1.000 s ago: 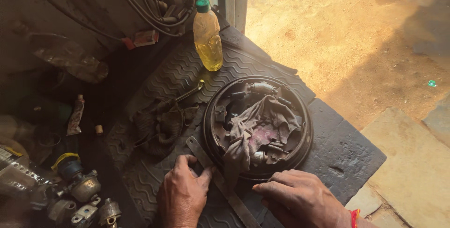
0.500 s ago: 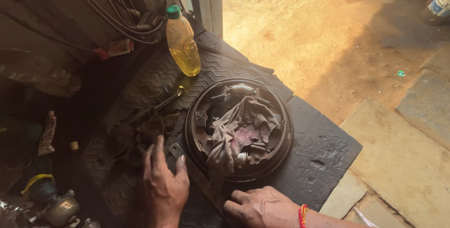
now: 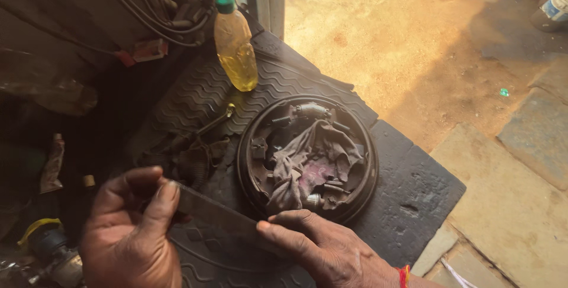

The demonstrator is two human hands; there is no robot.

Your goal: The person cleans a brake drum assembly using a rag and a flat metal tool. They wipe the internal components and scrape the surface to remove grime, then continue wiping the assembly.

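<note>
The left hand point(image 3: 127, 232), at seven o'clock, has lifted off the ribbed black rubber mat point(image 3: 408, 199) and now pinches one end of a flat dark metal strip point(image 3: 216, 216). The right hand point(image 3: 328, 249), at five o'clock, grips the other end. The strip is raised beside the round rusty brake drum point(image 3: 307, 158), at centre.

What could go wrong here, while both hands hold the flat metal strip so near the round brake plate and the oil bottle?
1. The flat metal strip is pinched at both ends by the left hand and the right hand; its edge might cut the fingers.
2. The strip lies close to the brake plate, so a swing may snag the rag inside it.
3. The bottle of yellow liquid stands upright on the ribbed mat; a knock may tip it.
</note>
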